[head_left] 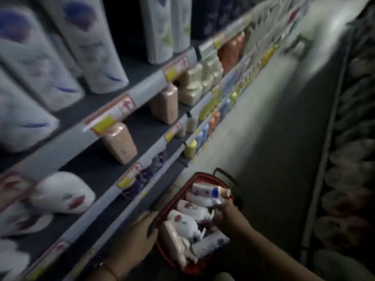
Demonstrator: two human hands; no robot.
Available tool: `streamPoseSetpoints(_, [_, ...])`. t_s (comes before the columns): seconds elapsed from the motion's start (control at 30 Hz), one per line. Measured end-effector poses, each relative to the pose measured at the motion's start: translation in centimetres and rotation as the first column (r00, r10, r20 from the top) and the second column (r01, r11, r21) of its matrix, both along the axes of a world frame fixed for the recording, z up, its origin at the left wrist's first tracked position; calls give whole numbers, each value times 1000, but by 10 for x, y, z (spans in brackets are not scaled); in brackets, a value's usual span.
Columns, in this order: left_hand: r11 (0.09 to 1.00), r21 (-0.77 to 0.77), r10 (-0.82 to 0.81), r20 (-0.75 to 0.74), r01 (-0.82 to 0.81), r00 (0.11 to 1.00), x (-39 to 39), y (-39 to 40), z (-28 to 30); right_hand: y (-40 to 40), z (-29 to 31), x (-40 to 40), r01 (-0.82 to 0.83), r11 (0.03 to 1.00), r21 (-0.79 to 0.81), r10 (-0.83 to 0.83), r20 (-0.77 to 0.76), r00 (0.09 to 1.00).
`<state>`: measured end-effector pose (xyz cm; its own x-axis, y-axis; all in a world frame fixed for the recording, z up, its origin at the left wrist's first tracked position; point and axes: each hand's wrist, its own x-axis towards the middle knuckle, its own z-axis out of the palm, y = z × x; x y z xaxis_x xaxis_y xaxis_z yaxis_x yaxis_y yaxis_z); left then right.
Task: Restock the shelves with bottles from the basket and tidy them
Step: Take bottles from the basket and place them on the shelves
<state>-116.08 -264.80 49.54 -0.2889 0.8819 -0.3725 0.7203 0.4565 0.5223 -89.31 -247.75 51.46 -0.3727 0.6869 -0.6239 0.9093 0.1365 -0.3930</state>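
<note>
While the left hand (140, 236) rests flat on the basket (162, 218) rim, fingers straight, the right hand (225, 214), grip unclear, could topple piled bottles (186, 224).

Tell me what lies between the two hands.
In the head view, the red basket's near rim and white bottles lying in it sit between the left hand, on the rim, and the right hand, reaching into the basket.

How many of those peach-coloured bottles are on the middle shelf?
2 plainly visible: one peach bottle nearer the camera, another farther along the same shelf. Price tags hide their tops, and more may stand behind.
</note>
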Motion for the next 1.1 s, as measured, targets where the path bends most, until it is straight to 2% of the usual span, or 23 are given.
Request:
streamPoseSetpoints(0.1, [988,-114,-109,1,108,994,30,72,-68,45,-97,46,129,983,-130,-119,76,990])
streamPoseSetpoints(0.23, [949,-233,-226,-25,214,974,65,162,-166,98,-154,57,415,880,-232,-400,112,910])
streamPoseSetpoints(0.3, [929,-254,-286,-25,270,958,82,206,-210,123,-189,56,494,828,-265,-487,95,868])
streamPoseSetpoints(0.43, [930,-260,-285,-60,260,957,116,274,-286,156,-258,43,506,812,-292,-520,32,853])
streamPoseSetpoints(0.53, [914,-281,-341,-138,294,930,134,295,-332,167,-296,26,453,840,-298,-476,-6,879])
streamPoseSetpoints(0.67, [903,-232,-413,-237,362,879,131,295,-358,160,-332,16,442,867,-230,-467,-63,882])
streamPoseSetpoints(0.77, [902,-172,-428,-230,396,874,123,289,-358,152,-343,19,462,853,-243,-498,-110,860])
streamPoseSetpoints(0.87, [930,-124,-361,-119,347,925,114,283,-342,153,-327,17,429,868,-250,-484,-233,843])
streamPoseSetpoints(0.97, [973,-147,-148,184,176,972,110,271,-305,162,-286,7,414,843,-343,-525,-360,771])
streamPoseSetpoints(1.03, [994,-108,72,425,-29,902,113,254,-272,165,-250,-4,391,809,-440,-569,-418,708])
streamPoseSetpoints(1.1, [973,-69,221,552,-220,804,116,230,-237,162,-211,-15,378,774,-507,-616,-466,635])
